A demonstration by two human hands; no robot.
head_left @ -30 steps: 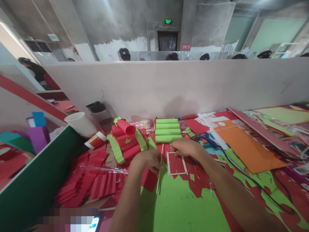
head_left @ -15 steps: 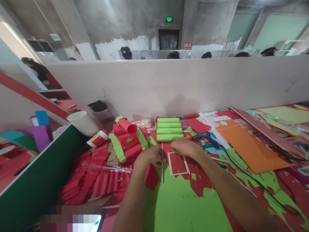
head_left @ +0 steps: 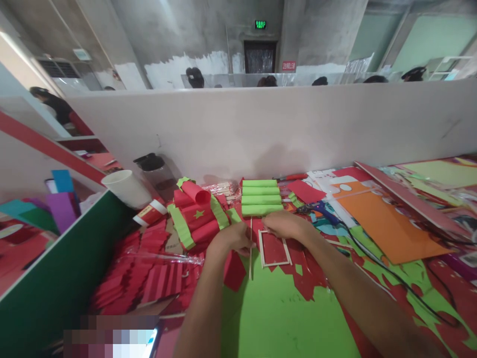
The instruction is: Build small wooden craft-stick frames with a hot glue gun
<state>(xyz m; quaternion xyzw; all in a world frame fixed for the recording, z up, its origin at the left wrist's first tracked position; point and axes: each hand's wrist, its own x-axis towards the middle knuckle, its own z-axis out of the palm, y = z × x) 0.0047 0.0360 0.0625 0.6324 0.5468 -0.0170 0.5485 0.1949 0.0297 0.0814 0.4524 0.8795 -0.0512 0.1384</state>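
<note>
My left hand (head_left: 237, 238) is closed, its fingertips pinching a thin wooden stick (head_left: 251, 266) that runs upright below the rolled green paper (head_left: 261, 196). My right hand (head_left: 283, 223) is curled closed at the top of a small rectangular frame of wooden sticks (head_left: 262, 253). What its fingertips hold is hidden under the hand. The frame lies over red paper and the upper edge of a large green sheet (head_left: 286, 318). Left of my left hand stands a red and green paper model (head_left: 199, 216) with a yellow star.
Folded red paper strips (head_left: 160, 283) are heaped at left, beside a green divider (head_left: 67, 263). A white cup (head_left: 127, 189) and a dark-lidded bottle (head_left: 154, 169) stand behind. At right lie a blue corded tool (head_left: 327, 213), an orange sheet (head_left: 391, 228) and green scraps.
The view has shifted very slightly. Both hands, the stick and the frame stay in nearly the same places.
</note>
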